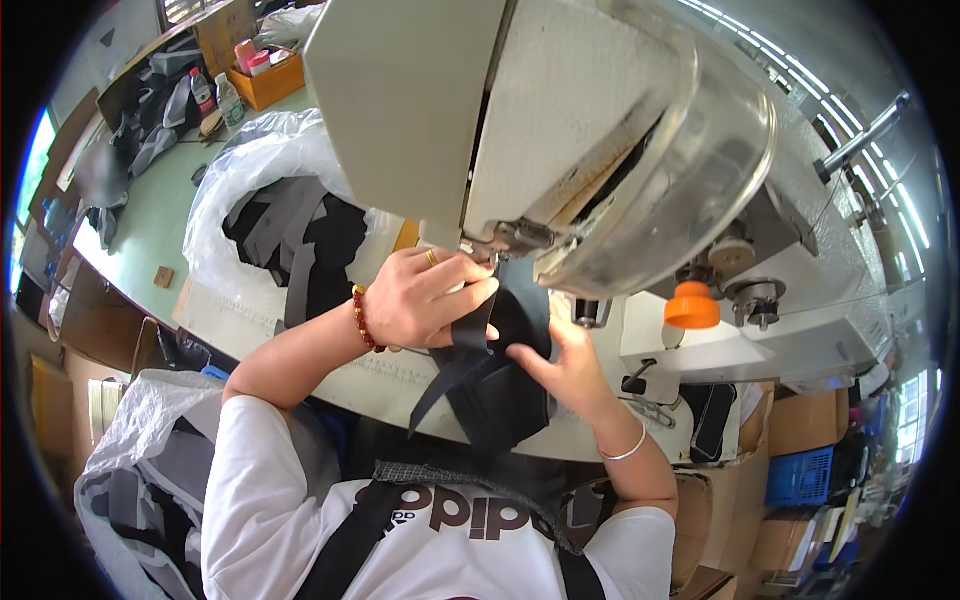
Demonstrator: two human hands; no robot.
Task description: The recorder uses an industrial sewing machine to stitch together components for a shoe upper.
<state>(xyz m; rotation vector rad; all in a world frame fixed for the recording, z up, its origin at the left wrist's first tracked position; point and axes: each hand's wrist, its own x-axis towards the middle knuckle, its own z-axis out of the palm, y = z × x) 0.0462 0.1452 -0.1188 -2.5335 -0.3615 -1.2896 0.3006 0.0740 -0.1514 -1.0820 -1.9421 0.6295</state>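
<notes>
One left hand (425, 300) pinching black strip (472, 328); right hand (572, 362) spread on black fabric (508, 395); slack grip could skew strip.

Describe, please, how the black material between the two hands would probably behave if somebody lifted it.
The black material would likely bend and sag: its layers lie unevenly, and a loose strip sticks out. It may be fairly light, since that strip looks thin. Rolling seems unlikely, as it spreads broadly over the pale worktop.

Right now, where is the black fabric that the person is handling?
In the head view, the black fabric lies near the centre, between the left hand and the right hand, on the near side of the sewing machine.
</notes>
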